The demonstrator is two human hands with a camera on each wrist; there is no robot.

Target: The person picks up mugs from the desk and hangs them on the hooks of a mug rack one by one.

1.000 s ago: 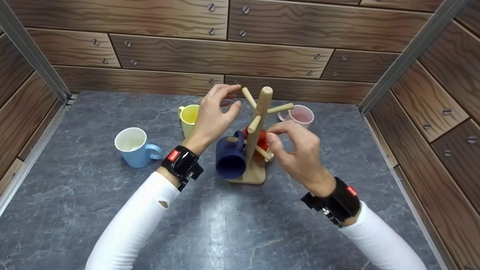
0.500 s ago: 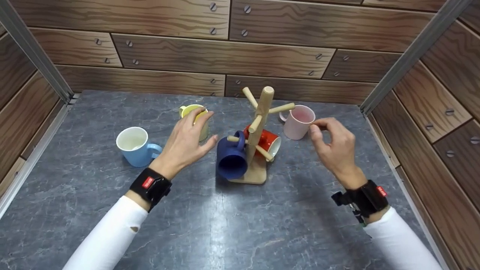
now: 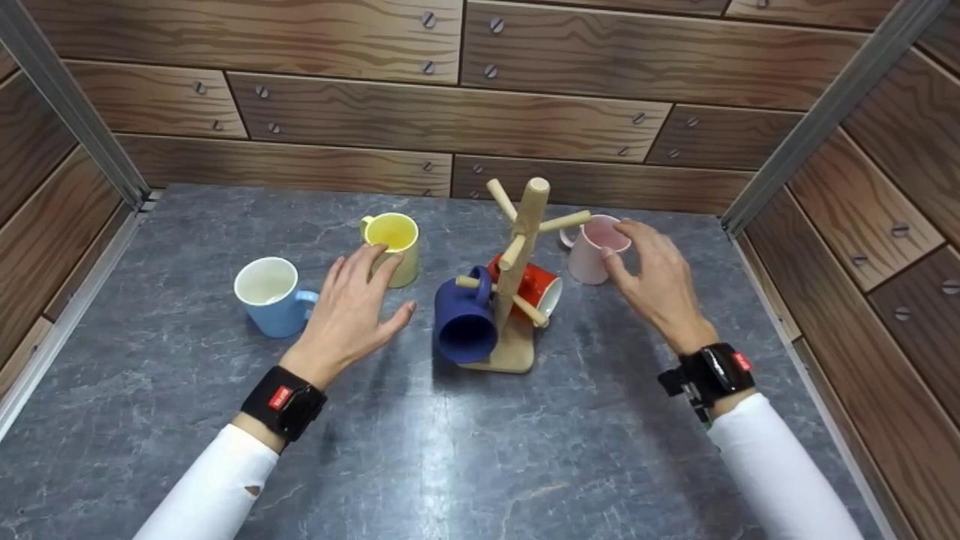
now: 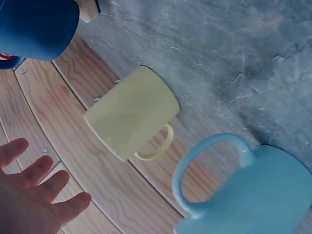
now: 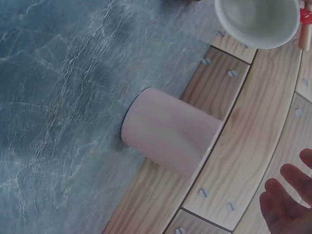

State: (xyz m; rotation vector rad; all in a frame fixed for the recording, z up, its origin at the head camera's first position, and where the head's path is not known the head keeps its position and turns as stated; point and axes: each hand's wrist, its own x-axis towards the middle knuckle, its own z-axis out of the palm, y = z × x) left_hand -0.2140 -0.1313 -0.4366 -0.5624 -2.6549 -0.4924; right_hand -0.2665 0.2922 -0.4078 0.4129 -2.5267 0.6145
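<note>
A wooden mug tree (image 3: 513,279) stands in the middle of the table, with a dark blue mug (image 3: 465,319) hung by its handle on a lower peg. A red mug (image 3: 534,285) with a white inside hangs behind, partly hidden by the post. My left hand (image 3: 346,315), fingers spread and holding nothing, hovers between the light blue mug (image 3: 276,307) and the yellow mug (image 3: 405,262). Over by the pink mug (image 3: 586,262), my right hand (image 3: 654,281) has thumb and fingers parted near its rim; in the right wrist view the fingers (image 5: 287,195) stand apart from it.
The grey marbled table (image 3: 480,465) is bounded by wood-patterned walls (image 3: 360,112) at the back and sides. Bare upper pegs (image 3: 564,221) stick out from the mug tree between the hands. Metal frame posts (image 3: 817,127) rise at the corners.
Both hands have moved away from the mug tree, left hand leftward toward the yellow and light blue mugs, right hand rightward to the pink mug. The right thumb and fingers have spread apart.
</note>
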